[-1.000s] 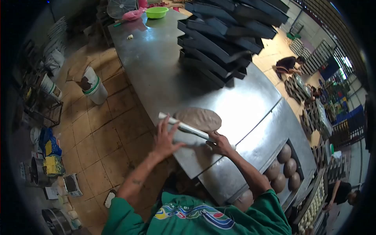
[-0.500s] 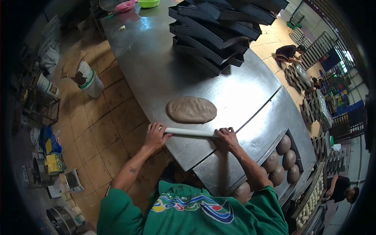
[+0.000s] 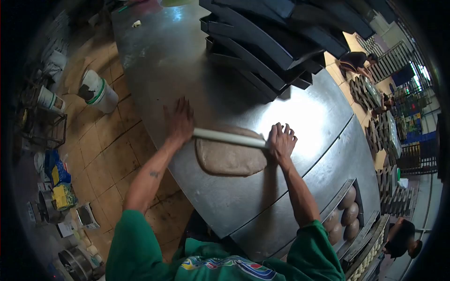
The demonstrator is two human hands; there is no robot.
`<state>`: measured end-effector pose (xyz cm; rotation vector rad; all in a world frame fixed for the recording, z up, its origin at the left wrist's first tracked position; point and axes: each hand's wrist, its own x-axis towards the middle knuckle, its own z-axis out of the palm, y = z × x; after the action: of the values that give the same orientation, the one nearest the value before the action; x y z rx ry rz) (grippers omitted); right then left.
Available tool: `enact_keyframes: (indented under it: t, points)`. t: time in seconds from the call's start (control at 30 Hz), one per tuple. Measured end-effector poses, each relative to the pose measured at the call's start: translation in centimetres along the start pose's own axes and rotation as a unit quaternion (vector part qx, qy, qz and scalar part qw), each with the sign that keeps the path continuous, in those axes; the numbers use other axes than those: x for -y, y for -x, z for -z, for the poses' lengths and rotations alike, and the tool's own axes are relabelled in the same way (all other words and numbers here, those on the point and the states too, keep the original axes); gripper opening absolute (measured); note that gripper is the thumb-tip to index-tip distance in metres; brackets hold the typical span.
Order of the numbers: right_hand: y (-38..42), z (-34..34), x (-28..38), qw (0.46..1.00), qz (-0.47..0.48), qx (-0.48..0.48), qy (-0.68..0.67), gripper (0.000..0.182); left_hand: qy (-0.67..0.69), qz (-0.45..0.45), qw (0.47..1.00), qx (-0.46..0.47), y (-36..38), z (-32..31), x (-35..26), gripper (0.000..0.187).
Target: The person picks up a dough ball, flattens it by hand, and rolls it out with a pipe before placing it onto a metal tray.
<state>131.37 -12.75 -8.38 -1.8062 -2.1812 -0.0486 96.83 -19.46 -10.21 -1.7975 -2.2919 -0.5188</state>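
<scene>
A white rolling pin (image 3: 229, 137) lies across a flat oval of brown dough (image 3: 229, 159), over its far part. My left hand (image 3: 180, 122) is at the pin's left end, palm down, with its fingers stretched out past it. At the right end is my right hand (image 3: 282, 141), its fingers apart and slightly bent, reaching beyond the pin. Both palms rest at the pin's ends; neither hand is wrapped round it. The dough lies on the metal table (image 3: 164, 84).
Black trays (image 3: 262, 51) stand stacked at the far side. Round dough balls (image 3: 349, 213) sit in a tray at the lower right. A white bucket (image 3: 105, 98) is on the floor to the left. Other people (image 3: 354, 63) (image 3: 402, 239) are at the right.
Both hands and the pin have moved away from my body, from the near side of the dough onto it. My fingers have opened from round the pin. The dough looks broader.
</scene>
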Motion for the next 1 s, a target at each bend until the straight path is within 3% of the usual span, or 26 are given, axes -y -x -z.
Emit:
enact_keyframes:
  t: [0.07,0.13,0.2,0.3,0.37,0.4,0.43,0.47,0.5,0.57,0.63,0.73,1.0]
  points:
    - [-4.4,-0.4,0.0,0.998,-0.054,0.038,-0.005,0.044,-0.014,-0.017,0.999,-0.029,-4.0,-1.4,0.1,0.047]
    - [-3.7,-0.5,-0.3,0.994,-0.086,0.067,-0.004,0.045,-0.115,-0.082,0.989,0.048,-5.5,0.5,-0.6,0.047]
    - [-2.1,0.3,-0.3,0.997,0.025,0.058,-0.040,0.043,-0.043,-0.091,0.993,0.068,-0.3,0.3,-0.4,0.048]
    - [9.9,1.6,-2.2,0.978,0.179,-0.053,-0.098,0.032,0.131,-0.084,0.984,0.084,14.6,6.7,0.1,0.050]
    - [9.0,3.7,-2.2,0.985,0.115,0.054,-0.118,0.035,0.184,-0.051,0.964,0.187,13.8,9.0,0.0,0.049]
    - [5.6,5.4,-0.8,0.975,-0.008,0.211,-0.067,0.042,0.217,0.060,0.926,0.302,9.3,9.5,0.3,0.051]
    - [2.7,2.5,-1.7,0.979,-0.001,0.203,-0.009,0.052,0.186,0.085,0.936,0.287,6.7,7.7,0.2,0.054]
    - [1.4,1.8,-1.4,0.985,0.086,0.152,-0.011,0.054,0.155,0.111,0.943,0.273,4.1,6.0,0.1,0.057]
    - [0.2,1.3,-1.0,0.981,0.170,0.096,-0.005,0.063,0.057,0.041,0.990,0.120,4.7,3.3,-0.1,0.060]
    - [1.8,-2.8,-2.8,0.970,0.144,0.189,0.045,0.077,0.023,0.035,0.988,0.146,8.2,3.0,-0.7,0.063]
    - [6.4,0.4,-1.1,0.982,0.034,0.184,-0.004,0.089,-0.009,0.024,0.982,0.185,12.1,3.9,-1.6,0.066]
    - [10.4,2.6,-1.2,0.976,0.063,0.207,0.009,0.093,-0.008,-0.010,0.982,0.189,16.4,7.1,-2.7,0.068]
    - [15.3,4.1,-2.4,0.986,0.127,0.110,0.020,0.087,-0.017,-0.013,0.985,0.172,23.1,10.9,-5.4,0.061]
